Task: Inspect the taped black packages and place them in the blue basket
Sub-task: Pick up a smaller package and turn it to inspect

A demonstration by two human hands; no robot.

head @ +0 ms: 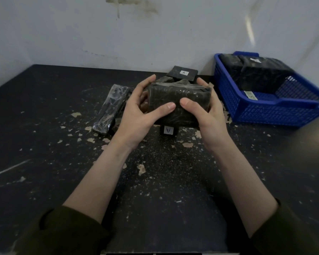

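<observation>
A taped black package point(179, 96) is held up above the table's middle. My left hand point(138, 115) grips its left side and my right hand point(204, 115) grips its right side, both thumbs on the near face. Below it a package with a white "A" label point(168, 130) peeks out. Another labelled package point(182, 73) lies behind, near the wall. A long taped package point(110, 109) lies to the left on the table. The blue basket point(265, 115) stands at the right and holds two black packages point(261, 74).
The dark table point(155, 181) is speckled with chipped pale flakes. A white wall point(118, 34) closes off the back and meets the table's far edge. The basket sits against the right corner.
</observation>
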